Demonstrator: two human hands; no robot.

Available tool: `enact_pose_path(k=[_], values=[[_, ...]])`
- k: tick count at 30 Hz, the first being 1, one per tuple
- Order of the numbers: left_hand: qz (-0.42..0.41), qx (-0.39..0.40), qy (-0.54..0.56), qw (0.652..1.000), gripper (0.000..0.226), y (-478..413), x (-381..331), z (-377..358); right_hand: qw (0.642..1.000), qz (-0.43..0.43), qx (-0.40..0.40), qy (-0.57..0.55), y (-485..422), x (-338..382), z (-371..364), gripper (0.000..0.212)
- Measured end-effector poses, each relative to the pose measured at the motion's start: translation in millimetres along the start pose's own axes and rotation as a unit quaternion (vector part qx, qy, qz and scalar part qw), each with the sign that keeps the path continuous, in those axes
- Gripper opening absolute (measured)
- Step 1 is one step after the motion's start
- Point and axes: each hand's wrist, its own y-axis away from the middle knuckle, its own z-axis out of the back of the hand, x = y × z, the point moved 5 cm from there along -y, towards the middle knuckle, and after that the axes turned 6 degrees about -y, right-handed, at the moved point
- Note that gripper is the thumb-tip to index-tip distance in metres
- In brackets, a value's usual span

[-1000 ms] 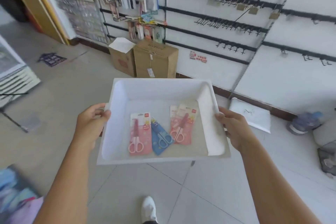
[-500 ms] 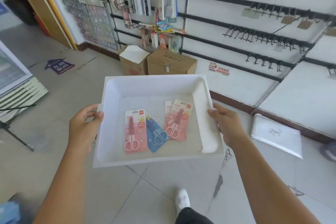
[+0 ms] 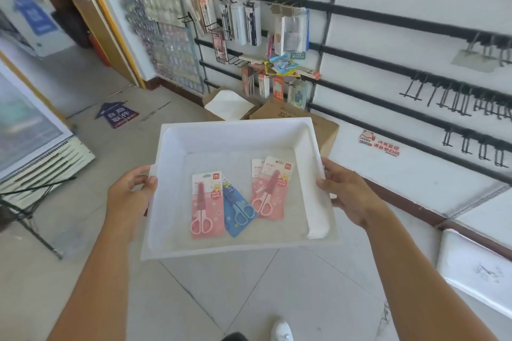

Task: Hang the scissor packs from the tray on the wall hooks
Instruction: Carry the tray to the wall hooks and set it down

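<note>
A: What are your hands doing right now?

B: You are carrying the white tray point(image 3: 235, 137) in front of you. Your left hand point(image 3: 128, 196) is curling around its left rim, thumb lying on top of the edge, fingers tucked underneath. Your right hand point(image 3: 346, 192) is clamping the right rim the same way.

A: And the scissor packs?

B: They are all lying flat on the tray floor. A pink pack point(image 3: 206, 206) is sitting on the left, a blue pack point(image 3: 239, 209) is slanting beside it and partly tucked under it, and two more pink packs point(image 3: 271, 188) are overlapping to the right.

A: Where are the hooks?

B: Black wall hooks point(image 3: 454, 97) are jutting from rails on the white wall ahead to your right, well apart from the tray.
</note>
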Motion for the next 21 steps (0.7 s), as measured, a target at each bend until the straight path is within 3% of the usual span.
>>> enact_pose_path(k=[6, 14, 21], values=[[0.009, 0.031, -0.001, 0.999, 0.028, -102, -18, -63, 0.999, -0.019, -0.047, -0.006, -100, 17, 17, 0.051], [0.009, 0.167, -0.032, 0.985, 0.031, -261, -49, -159, 0.981, -0.047, -0.179, -0.053, -209, 26, 33, 0.048], [-0.025, 0.239, -0.080, 0.967, 0.026, -361, -86, -251, 0.966, -0.053, -0.244, -0.069, -273, 33, 53, 0.047]])
